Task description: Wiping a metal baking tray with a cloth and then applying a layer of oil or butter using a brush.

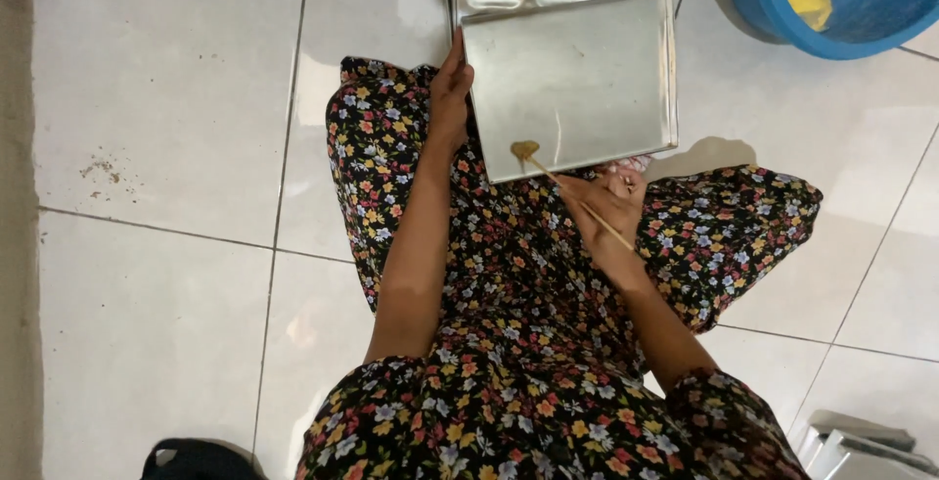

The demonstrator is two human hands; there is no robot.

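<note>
Two hands at work, seen from the head camera: the left hand [451,89] grips the near-left edge of a shiny metal tray [587,59] propped on the lap, while the right hand [611,208] pinches a thin wooden brush [562,186], its bristle tip touching the tray's lower-left corner. Only that corner looks dabbed; most of the surface gleams bare. Blue basin [773,10] waits beyond.

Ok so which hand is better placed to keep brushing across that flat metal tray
Right. The right hand grips the thin wooden brush, whose tip rests on the tray's near corner. The left hand is busy holding the tray by its left edge, so it probably suits steadying.
</note>
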